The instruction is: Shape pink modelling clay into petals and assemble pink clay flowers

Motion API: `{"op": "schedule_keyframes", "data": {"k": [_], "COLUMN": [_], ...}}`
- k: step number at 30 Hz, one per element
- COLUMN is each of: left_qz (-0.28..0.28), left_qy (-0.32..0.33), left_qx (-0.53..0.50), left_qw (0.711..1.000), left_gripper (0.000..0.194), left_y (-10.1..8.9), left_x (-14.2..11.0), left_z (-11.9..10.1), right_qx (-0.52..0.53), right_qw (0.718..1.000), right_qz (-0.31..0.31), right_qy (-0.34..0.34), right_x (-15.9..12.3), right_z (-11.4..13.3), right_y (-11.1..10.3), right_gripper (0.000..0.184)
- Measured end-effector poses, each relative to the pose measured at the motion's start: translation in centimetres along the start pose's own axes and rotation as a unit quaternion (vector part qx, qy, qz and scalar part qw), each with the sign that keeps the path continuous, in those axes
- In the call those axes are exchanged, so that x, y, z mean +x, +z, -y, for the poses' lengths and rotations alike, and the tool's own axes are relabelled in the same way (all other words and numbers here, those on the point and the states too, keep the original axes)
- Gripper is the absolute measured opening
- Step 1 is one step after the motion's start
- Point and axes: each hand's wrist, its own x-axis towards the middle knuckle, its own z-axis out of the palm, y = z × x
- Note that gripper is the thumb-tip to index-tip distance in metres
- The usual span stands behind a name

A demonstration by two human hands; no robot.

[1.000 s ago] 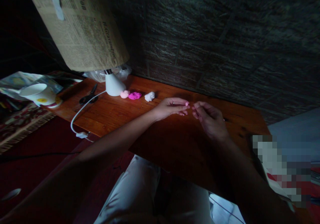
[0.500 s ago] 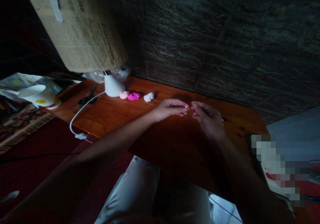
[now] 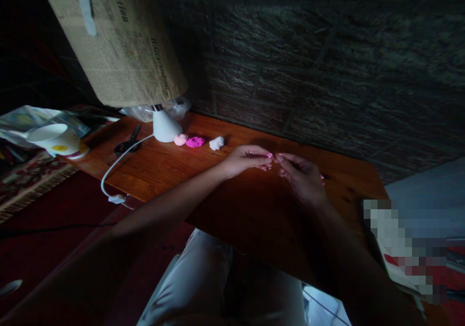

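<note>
My left hand (image 3: 244,161) pinches a tiny piece of pink modelling clay (image 3: 270,155) between thumb and forefinger, above the wooden table. Close beside it, almost touching, is my right hand (image 3: 301,175), its thumb and fingers pressed together. Whether anything sits in that right pinch is too small to make out. Three lumps lie in a row left of my hands: pale pink clay (image 3: 180,139), bright magenta clay (image 3: 195,142) and white clay (image 3: 217,143). Small pink bits (image 3: 322,177) show on the table just past my right hand, partly hidden by it.
A lamp with a newsprint shade (image 3: 123,50) and white base (image 3: 165,126) stands at the back left, its cord hanging over the edge. Black scissors (image 3: 128,144) and a paper cup (image 3: 54,139) lie further left. A dark brick wall (image 3: 272,50) backs the wooden table (image 3: 160,168).
My right fingertips have shifted slightly at the left hand's pinch, and more of the pink piece's round shape shows. The view has moved a little; the clay lumps have stayed put.
</note>
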Motion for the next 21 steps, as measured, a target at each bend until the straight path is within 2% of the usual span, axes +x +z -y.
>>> {"op": "schedule_keyframes", "data": {"k": [14, 21], "left_qz": [-0.016, -0.022], "left_qy": [0.003, 0.018], "left_qx": [0.009, 0.020], "left_qw": [1.000, 0.999], "left_gripper": [0.033, 0.036], "left_y": [0.09, -0.15], "left_x": [0.12, 0.33], "left_z": [0.14, 0.42], "right_qx": [-0.061, 0.014], "right_qw": [0.996, 0.999], "right_qz": [-0.012, -0.005], "right_qy": [-0.069, -0.033], "right_x": [-0.09, -0.08], "right_z": [0.35, 0.21], "right_y": [-0.15, 0.07], "right_gripper": [0.035, 0.031]}}
